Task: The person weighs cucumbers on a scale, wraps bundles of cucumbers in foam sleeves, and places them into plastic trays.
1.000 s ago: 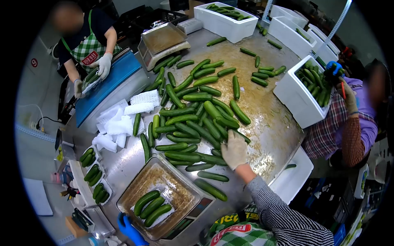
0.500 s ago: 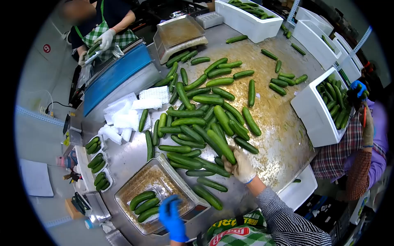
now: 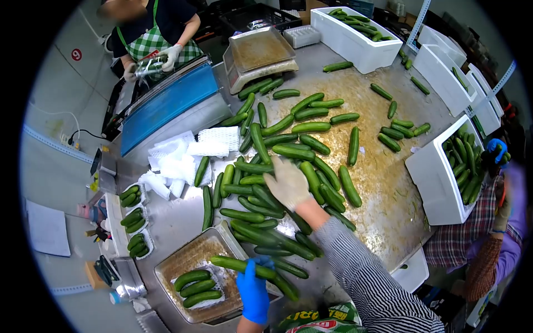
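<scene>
My left hand, in a blue glove, is closed around a cucumber held above the right side of the near scale. On that scale, several cucumbers lie side by side in a white foam net. My right hand, in a pale fabric glove, reaches over the middle of a large cucumber pile. Its fingers look stretched out on top of the cucumbers, partly smeared by motion, and I see nothing held in them.
White foam nets lie left of the pile. Packed cucumber trays line the left edge. A second scale and a blue-topped machine stand behind. White cucumber boxes stand at the back and right. Two co-workers handle cucumbers.
My left hand, empty over the scale before, now holds a cucumber. My right hand no longer grips its cucumber and has moved forward and left over the pile. The view has shifted slightly.
</scene>
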`<state>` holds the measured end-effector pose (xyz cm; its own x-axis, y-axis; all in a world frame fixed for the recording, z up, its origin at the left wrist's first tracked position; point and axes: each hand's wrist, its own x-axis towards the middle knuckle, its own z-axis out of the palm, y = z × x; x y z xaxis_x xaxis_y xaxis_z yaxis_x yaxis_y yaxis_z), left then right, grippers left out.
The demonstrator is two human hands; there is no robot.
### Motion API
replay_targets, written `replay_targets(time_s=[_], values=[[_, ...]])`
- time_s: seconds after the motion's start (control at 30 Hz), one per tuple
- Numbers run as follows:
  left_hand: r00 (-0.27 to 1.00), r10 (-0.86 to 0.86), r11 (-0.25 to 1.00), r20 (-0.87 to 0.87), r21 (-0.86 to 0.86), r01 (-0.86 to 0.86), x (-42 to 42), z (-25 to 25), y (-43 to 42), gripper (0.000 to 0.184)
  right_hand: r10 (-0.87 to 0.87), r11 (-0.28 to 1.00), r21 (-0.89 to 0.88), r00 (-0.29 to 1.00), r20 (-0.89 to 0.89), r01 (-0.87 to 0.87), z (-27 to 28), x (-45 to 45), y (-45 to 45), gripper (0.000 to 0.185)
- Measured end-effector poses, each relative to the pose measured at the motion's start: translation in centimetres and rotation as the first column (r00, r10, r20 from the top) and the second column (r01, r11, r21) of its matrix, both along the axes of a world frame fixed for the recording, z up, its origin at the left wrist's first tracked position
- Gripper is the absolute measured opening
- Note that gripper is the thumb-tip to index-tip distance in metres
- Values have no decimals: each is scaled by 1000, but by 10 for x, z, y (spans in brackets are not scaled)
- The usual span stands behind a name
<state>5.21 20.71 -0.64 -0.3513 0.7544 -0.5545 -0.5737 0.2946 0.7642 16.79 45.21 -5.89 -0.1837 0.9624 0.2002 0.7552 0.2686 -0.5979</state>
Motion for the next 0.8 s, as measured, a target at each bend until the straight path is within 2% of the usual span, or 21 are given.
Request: replay_targets(time_s=[0.03,0.07,0.13,0.23,0.33,0.4,0.47,0.5,0.53,0.57,0.6,0.67,0.7,0.73,0.77,0.8], values=[[999,-25,999,-21,-25,24,2,3,1,30,6,997,-71,994,113,2,7,-12,23,50],[998,-45,998,-32,-36,44,7,9,4,29,-20,999,-30,982,185,26,3,-25,43,46],[996,-73,996,-50,-63,70,16,21,8,29,-3,994,-103,966,258,31,-3,-38,75,40],[995,-93,995,-17,-48,92,18,21,6,26,-4,944,-327,993,117,42,-19,-34,107,35],[990,-139,988,-8,-64,139,22,18,-1,25,28,942,-334,981,194,39,-13,-38,106,46],[981,-194,979,-20,-63,193,23,22,-6,26,-96,945,-299,986,134,133,-38,-48,115,58],[979,-205,974,15,-96,206,20,36,-12,24,-91,948,-311,993,-70,65,-55,-41,124,53],[978,-204,975,36,-77,206,16,37,-18,22,-78,911,-406,932,-354,-77,-50,-34,124,51],[977,-204,977,62,-54,207,14,36,-24,20,-95,857,-455,795,-599,-241,-45,-28,118,50],[977,-201,977,67,-62,205,10,33,-32,22,-108,814,-449,664,-740,-369,-32,-23,104,51],[973,-226,973,52,-36,228,6,25,-39,22,-143,760,-426,514,-846,-490,-16,-17,84,52],[967,-254,967,26,0,254,2,10,-59,24,-112,632,-321,326,-939,-705,14,-13,39,59],[969,-240,971,54,-3,241,3,14,-65,22,-87,515,-304,304,-949,-801,20,-14,20,64],[958,-283,959,49,0,283,4,18,-73,22,-45,424,-286,295,-954,-859,29,-18,-5,61],[947,-319,948,42,2,320,4,18,-81,21,105,437,-423,512,-853,-794,55,-27,-35,57],[933,-358,934,26,8,358,4,15,-90,21,262,479,-515,675,-689,-711,75,-41,-61,54]])
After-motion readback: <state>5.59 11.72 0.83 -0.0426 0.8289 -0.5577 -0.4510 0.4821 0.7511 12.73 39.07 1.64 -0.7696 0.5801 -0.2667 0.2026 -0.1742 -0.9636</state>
